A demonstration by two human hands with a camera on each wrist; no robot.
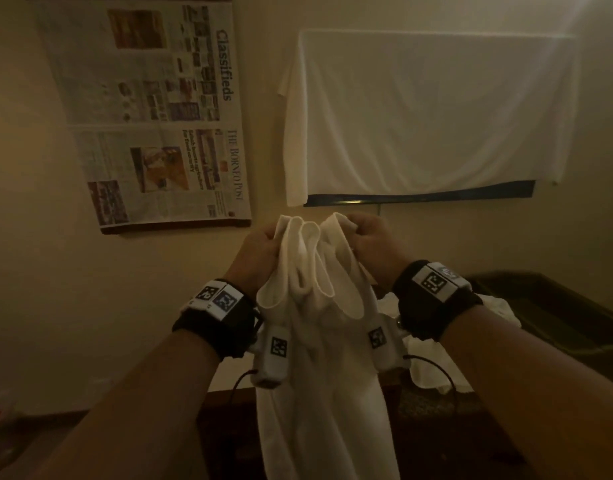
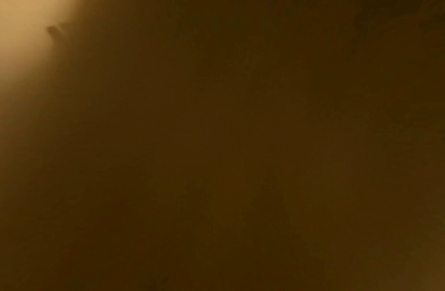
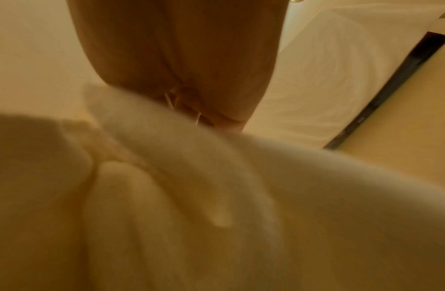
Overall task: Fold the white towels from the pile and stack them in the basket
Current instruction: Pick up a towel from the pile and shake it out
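Both hands are up at chest height w/ a white towel (image 1: 318, 341) bunched between them. Left hand (image 1: 260, 251) has fingers curled round the towel's upper left edge; right hand (image 1: 367, 244) is fisted on the upper right edge, knuckles toward the head cam. The hands are close together, so the top edge gathers into several loose loops between them, and the rest hangs straight down between the forearms, past the bottom of the head view. In the right wrist view the right hand (image 3: 181, 65) shows as a blurred palm above the towel (image 3: 216, 206), cloth filling most of the pic; fingers not clear there. Left wrist view is dark brown blur, can't tell anything from it.

Each wrist carries a black strap w/ white marker blocks: left wrist unit (image 1: 218, 299), right wrist unit (image 1: 436, 282).

Below right of the hands, more white towels (image 1: 499, 306) lie crumpled by a dark basket (image 1: 554, 306); whether they lie in it or just beside, can't tell. On the wall ahead, a white cloth (image 1: 429, 112) drapes over a dark-edged panel (image 1: 419, 196), also seen in the right wrist view (image 3: 390, 94). Left of it, newspaper pages (image 1: 152, 112) are stuck on the wall, "Classifieds" legible
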